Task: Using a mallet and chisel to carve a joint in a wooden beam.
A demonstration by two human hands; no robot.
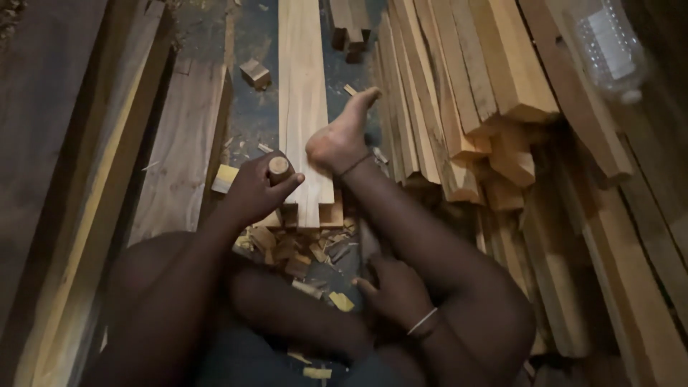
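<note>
Knees and thighs fill the near edge of the view as I sit on the floor (pixel 251 122); just past them my left hand (pixel 252 192) is closed in a firm grip round a short wooden handle (pixel 279 169), its round butt end showing above my fist; what lies below the fist is hidden, so I cannot tell the kind of tool. It stands at the near end of a pale plank (pixel 302 93) that runs away from me along the floor; my bare foot (pixel 342 136) presses down on that plank just beside the hand.

At the plank's near end a squared notch (pixel 309 212) is already cut in; I judge the cutting well begun but not finished, since the tool is held at that end.

My right hand (pixel 396 292), with a thin bangle (pixel 421 322) at the wrist, rests low by my leg; fingers loosely curled, holding nothing that I can see.

Chips (pixel 301 258) lie heaped beneath the notch; a small block (pixel 255 73) sits farther off on the floor; stacked boards (pixel 459 93) rise to the right, darker planks (pixel 179 150) to the left; a clear plastic bottle (pixel 609 46) lies on the stack.
</note>
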